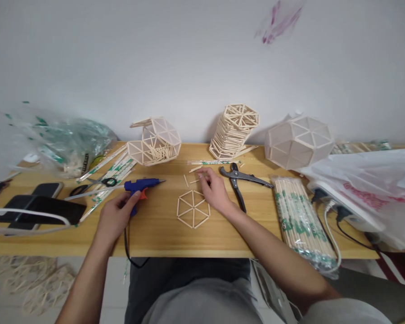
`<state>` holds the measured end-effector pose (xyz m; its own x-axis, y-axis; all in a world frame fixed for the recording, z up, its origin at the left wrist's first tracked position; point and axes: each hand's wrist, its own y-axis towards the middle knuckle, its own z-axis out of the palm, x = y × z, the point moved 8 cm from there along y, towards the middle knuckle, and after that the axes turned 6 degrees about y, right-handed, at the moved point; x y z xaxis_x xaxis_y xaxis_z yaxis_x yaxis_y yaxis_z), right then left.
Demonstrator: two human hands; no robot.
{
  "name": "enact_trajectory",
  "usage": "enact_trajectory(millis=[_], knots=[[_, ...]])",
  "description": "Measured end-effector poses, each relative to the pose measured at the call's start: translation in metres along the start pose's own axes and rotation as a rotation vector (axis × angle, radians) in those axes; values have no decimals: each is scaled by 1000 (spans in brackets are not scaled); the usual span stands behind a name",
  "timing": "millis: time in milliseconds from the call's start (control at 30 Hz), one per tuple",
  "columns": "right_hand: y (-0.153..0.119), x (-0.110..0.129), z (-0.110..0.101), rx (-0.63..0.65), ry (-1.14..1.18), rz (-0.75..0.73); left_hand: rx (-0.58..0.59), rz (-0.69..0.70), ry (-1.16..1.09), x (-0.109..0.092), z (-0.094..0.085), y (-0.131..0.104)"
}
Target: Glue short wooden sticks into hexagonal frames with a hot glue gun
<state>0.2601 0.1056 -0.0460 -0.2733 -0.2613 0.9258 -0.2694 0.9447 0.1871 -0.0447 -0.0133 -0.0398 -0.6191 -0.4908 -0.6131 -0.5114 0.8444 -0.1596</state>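
Observation:
My left hand (116, 213) is wrapped round the grip of a blue glue gun (140, 184) with an orange trigger. Its nozzle points right, above the table. Just right of centre, my right hand (214, 189) has its fingers curled together at the end of a short wooden stick (195, 181). Below those fingertips lies a flat hexagonal frame (193, 208) made of sticks, with spokes meeting in the middle. Another loose short stick (186, 181) rests left of my right fingers.
Behind stand an open stick-framed form (170, 135) holding short sticks, a stacked stick tower (234, 128) and a covered polyhedron (299, 141). Cutting pliers (236, 180), bagged sticks (300, 220) and a power strip (347, 207) lie right; scissors (110, 181) and phones (43, 209) left.

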Motion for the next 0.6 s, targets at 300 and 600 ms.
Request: enact_trajectory(millis=[300, 600], knots=[[-2, 4, -8, -42, 11, -13, -57, 25, 269, -12, 0, -2], [-1, 15, -14, -13, 10, -32, 0, 33, 364, -20, 5, 1]])
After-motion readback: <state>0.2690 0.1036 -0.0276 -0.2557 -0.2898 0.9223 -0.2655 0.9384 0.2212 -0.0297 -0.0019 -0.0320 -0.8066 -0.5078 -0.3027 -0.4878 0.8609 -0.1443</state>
